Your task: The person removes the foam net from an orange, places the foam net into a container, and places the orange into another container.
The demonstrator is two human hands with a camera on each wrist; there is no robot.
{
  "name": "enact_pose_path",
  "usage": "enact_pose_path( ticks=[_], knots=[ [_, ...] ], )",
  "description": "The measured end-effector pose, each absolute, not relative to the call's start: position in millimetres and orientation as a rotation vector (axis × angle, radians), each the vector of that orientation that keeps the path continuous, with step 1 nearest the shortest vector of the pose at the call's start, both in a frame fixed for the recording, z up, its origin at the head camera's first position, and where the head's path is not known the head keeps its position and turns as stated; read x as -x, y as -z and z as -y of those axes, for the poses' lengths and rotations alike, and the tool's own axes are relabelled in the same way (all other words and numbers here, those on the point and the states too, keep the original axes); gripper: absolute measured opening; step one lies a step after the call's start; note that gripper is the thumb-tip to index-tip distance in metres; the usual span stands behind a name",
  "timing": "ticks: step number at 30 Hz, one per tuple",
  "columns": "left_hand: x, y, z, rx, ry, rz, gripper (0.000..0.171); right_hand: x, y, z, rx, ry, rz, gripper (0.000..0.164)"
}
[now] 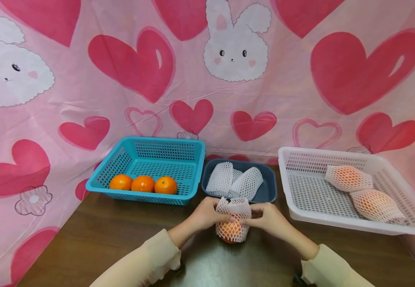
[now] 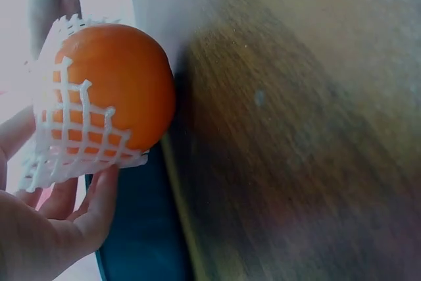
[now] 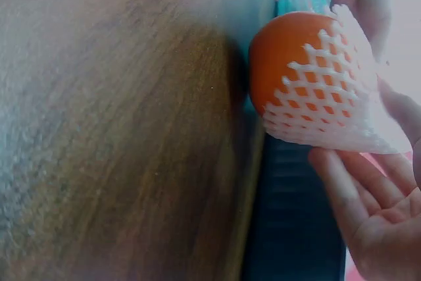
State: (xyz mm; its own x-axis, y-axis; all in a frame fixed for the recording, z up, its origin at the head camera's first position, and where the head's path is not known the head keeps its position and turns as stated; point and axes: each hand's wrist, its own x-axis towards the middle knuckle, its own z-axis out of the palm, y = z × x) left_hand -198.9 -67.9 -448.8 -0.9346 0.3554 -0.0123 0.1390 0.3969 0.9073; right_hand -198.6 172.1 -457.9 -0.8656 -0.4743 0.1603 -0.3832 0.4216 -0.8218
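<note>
Front and centre in the head view, an orange point(image 2: 135, 83) sits partly inside a white foam net sleeve point(image 1: 234, 206). Its bare bottom sticks out of the net, close to the tabletop. My left hand point(image 1: 206, 214) grips the sleeve from the left, thumb on the front of the mesh. From the right, my right hand point(image 1: 270, 218) pinches the same sleeve, its thumb also in front. Both wrist views show the mesh covering one side of the fruit, with fingers curled at the net's edge.
A blue basket point(image 1: 144, 139) at the left holds three bare oranges point(image 1: 143, 183). Behind my hands, a dark blue tray point(image 1: 270, 187) holds several foam net sleeves point(image 1: 247, 182). At the right, a white basket point(image 1: 318, 221) holds two net-wrapped oranges point(image 1: 374, 203). A heart-patterned cloth hangs behind.
</note>
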Motion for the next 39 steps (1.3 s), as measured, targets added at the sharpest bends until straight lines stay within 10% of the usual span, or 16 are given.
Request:
enact_pose_path(
  ticks=[30, 39],
  knots=[
    [196.8, 451.2, 69.2, -0.713, -1.265, -2.319, 0.064, 218.0, 449.3, -151.2, 0.292, 1.924, -2.204, 0.036],
    [235.1, 526.3, 78.1, -0.699, -1.180, -2.281, 0.061, 243.3, 439.1, -146.6, 0.132, 2.062, -2.200, 0.048]
  ],
)
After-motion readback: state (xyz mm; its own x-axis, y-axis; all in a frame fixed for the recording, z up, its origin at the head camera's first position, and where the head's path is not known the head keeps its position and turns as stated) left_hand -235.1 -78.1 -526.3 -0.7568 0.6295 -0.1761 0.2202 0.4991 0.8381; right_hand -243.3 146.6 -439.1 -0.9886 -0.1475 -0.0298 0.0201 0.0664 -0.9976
